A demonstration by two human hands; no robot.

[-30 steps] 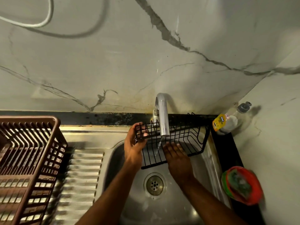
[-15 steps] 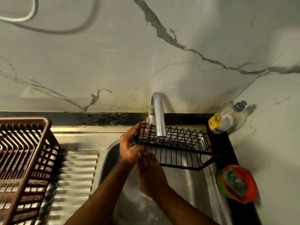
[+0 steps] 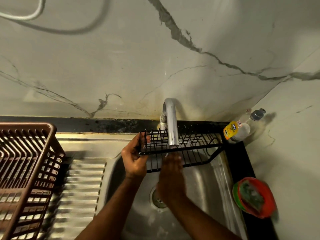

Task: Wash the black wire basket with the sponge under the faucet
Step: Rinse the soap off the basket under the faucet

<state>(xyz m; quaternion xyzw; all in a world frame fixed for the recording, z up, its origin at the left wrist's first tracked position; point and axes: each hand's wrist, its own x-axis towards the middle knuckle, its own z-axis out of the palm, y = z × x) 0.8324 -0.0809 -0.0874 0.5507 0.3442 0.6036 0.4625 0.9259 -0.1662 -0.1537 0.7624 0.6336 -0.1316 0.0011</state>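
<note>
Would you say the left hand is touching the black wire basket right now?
Touching. The head view shows the left hand with its fingers curled round the left end of the black wire basket, gripping the rim wires there.

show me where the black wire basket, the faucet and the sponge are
black wire basket [image 3: 194, 149], head view, front rim wire
faucet [image 3: 172, 129], head view, spout's downward stretch
sponge [image 3: 253, 198], head view, green top face, in red dish

Brown plastic slatted dish rack [image 3: 26, 170] at left on ribbed steel drainboard [image 3: 83, 187]. Clear dish-soap bottle with yellow label [image 3: 240, 129] in back right corner. Red round plastic bowl [image 3: 266, 193] on black surface [image 3: 240, 163] at right. White cable [image 3: 26, 16] on marble wall.
</note>
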